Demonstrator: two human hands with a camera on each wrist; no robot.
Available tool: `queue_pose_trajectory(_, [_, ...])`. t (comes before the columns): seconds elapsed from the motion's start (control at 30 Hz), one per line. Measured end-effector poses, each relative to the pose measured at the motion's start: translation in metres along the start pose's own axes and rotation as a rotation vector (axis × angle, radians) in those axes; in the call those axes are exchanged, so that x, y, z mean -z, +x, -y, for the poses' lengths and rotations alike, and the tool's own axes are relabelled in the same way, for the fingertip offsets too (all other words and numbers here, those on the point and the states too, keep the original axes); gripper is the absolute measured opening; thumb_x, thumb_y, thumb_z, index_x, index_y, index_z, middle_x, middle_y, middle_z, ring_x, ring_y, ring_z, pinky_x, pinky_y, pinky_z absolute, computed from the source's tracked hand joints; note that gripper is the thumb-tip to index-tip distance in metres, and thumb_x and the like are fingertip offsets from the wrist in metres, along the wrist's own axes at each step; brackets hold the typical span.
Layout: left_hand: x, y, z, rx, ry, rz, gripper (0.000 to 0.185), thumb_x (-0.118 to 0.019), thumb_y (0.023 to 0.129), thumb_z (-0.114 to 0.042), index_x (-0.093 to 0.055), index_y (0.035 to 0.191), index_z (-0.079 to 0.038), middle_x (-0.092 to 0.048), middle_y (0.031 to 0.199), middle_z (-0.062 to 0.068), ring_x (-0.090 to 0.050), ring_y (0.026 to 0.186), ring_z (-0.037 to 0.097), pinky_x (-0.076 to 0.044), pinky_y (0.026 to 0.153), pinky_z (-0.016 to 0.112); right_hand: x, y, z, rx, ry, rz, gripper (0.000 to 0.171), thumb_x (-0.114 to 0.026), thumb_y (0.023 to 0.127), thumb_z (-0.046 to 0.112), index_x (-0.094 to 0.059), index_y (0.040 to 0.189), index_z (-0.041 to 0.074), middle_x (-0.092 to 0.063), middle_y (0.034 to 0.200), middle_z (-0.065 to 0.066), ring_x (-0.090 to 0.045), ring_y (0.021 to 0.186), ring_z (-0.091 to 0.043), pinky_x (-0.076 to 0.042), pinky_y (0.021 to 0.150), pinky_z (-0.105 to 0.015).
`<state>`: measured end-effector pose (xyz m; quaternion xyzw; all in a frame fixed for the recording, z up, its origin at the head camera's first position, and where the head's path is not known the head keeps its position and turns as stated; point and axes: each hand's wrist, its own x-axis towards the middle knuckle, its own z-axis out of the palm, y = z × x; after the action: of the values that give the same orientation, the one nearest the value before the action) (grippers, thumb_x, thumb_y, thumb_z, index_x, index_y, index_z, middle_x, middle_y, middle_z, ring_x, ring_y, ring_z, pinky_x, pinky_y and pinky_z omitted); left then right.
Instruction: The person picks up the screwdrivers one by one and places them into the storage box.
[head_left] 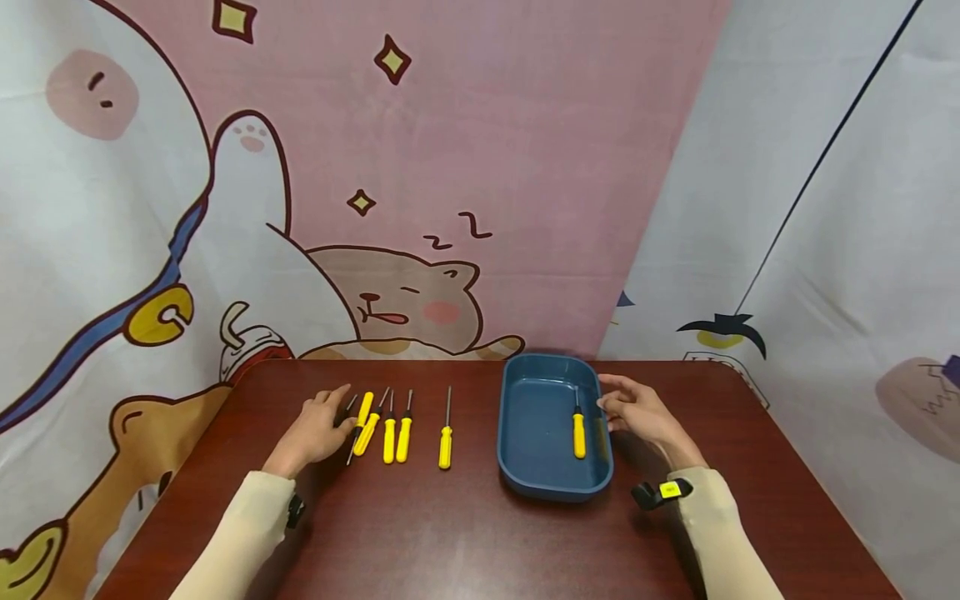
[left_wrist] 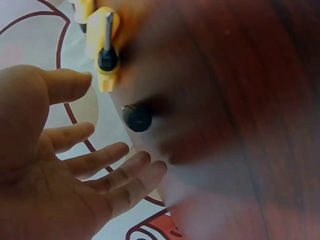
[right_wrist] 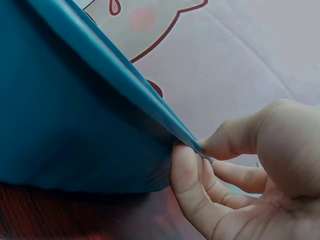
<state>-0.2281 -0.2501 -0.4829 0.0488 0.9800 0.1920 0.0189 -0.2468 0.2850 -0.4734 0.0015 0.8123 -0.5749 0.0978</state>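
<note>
Resting inside the blue tray (head_left: 536,417), toward its right wall, 1 yellow screwdriver (head_left: 579,429) points far. The right hand (head_left: 637,412) pinches that right rim between thumb and fingers. Bare table (head_left: 450,533) lies open near the tray. Left of it, 1 lone screwdriver (head_left: 446,442) lies apart from a row of screwdrivers (head_left: 386,429). The left hand (head_left: 315,429), fingers relaxed and spread, rests beside the row's leftmost tool.
</note>
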Motion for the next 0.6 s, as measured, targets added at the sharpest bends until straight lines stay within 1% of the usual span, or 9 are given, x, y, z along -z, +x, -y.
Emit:
queue_pose_trajectory(0.13, [-0.001, 0.000, 0.002, -0.008, 0.046, 0.012, 0.067, -0.067, 0.097, -0.021, -0.040, 0.153, 0.003, -0.046, 0.147, 0.033, -0.045, 0.132, 0.052, -0.045, 0.107, 0.065, 0.001, 0.000, 0.000, -0.002, -0.008, -0.002, 0.057, -0.058, 0.101, 0.008, -0.039, 0.155, 0.004, -0.065, 0.118, -0.028, -0.064, 0.084, -0.020, -0.062, 0.073, -0.034])
queue_pose_trajectory(0.23, [-0.002, 0.001, 0.004, -0.027, 0.071, 0.008, 0.061, -0.069, 0.095, -0.019, -0.048, 0.147, 0.006, -0.051, 0.141, 0.033, -0.051, 0.127, 0.051, -0.047, 0.104, 0.064, 0.001, 0.001, -0.001, -0.002, -0.013, -0.004, 0.057, -0.058, 0.101, 0.008, -0.039, 0.155, 0.004, -0.064, 0.118, -0.028, -0.064, 0.084, -0.020, -0.062, 0.074, -0.035])
queue_pose_trajectory(0.3, [-0.002, 0.003, 0.005, -0.035, 0.084, 0.007, 0.056, -0.071, 0.093, -0.017, -0.055, 0.141, 0.007, -0.055, 0.135, 0.032, -0.056, 0.119, 0.047, -0.050, 0.101, 0.061, 0.001, 0.001, -0.001, 0.000, -0.014, -0.003, 0.057, -0.058, 0.101, 0.008, -0.039, 0.155, 0.004, -0.064, 0.117, -0.028, -0.063, 0.083, -0.020, -0.063, 0.074, -0.035])
queue_pose_trajectory(0.4, [-0.003, 0.006, 0.006, -0.037, 0.094, 0.014, 0.049, -0.074, 0.090, -0.015, -0.062, 0.132, 0.008, -0.060, 0.124, 0.029, -0.062, 0.103, 0.038, -0.055, 0.094, 0.057, 0.001, 0.001, -0.001, 0.003, -0.013, -0.003, 0.058, -0.060, 0.100, 0.008, -0.039, 0.154, 0.004, -0.064, 0.113, -0.027, -0.063, 0.082, -0.020, -0.062, 0.073, -0.034])
queue_pose_trajectory(0.5, [-0.003, 0.009, 0.007, -0.019, 0.089, 0.017, 0.045, -0.076, 0.088, -0.014, -0.066, 0.127, 0.007, -0.061, 0.119, 0.025, -0.062, 0.092, 0.031, -0.058, 0.089, 0.053, 0.001, 0.001, -0.001, 0.004, -0.013, -0.005, 0.057, -0.060, 0.100, 0.008, -0.040, 0.154, 0.004, -0.065, 0.113, -0.027, -0.064, 0.082, -0.020, -0.062, 0.072, -0.033])
queue_pose_trajectory(0.6, [-0.002, 0.011, 0.007, -0.002, 0.072, 0.018, 0.040, -0.075, 0.088, -0.010, -0.069, 0.123, 0.006, -0.062, 0.115, 0.023, -0.061, 0.086, 0.028, -0.058, 0.084, 0.050, 0.001, 0.000, -0.001, -0.003, -0.011, -0.003, 0.057, -0.058, 0.101, 0.008, -0.040, 0.154, 0.005, -0.065, 0.117, -0.027, -0.064, 0.083, -0.019, -0.062, 0.072, -0.033])
